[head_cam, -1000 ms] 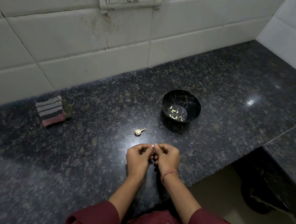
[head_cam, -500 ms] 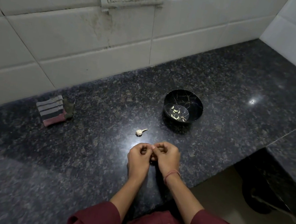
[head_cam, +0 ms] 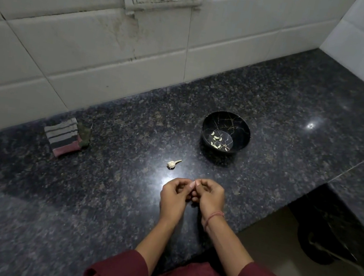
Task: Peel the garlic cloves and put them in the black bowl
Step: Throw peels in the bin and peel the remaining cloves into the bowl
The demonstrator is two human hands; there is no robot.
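The left hand [head_cam: 173, 198] and right hand [head_cam: 211, 197] hung just above the desk [head_cam: 96, 196], fingers curled inward and fingertips meeting. Together they pinched a small pale garlic clove [head_cam: 192, 183], mostly hidden. Just beyond them lay a garlic stub [head_cam: 171, 164] with its stalk. Farther back and to the right, the black bowl [head_cam: 225, 123] held several peeled cloves [head_cam: 216, 138]. A folded striped cloth [head_cam: 64, 136] lay well to the left.

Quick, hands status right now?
Left hand: curled, pinching a small pale bit, likely a clove.
Right hand: curled, pinching the same clove.
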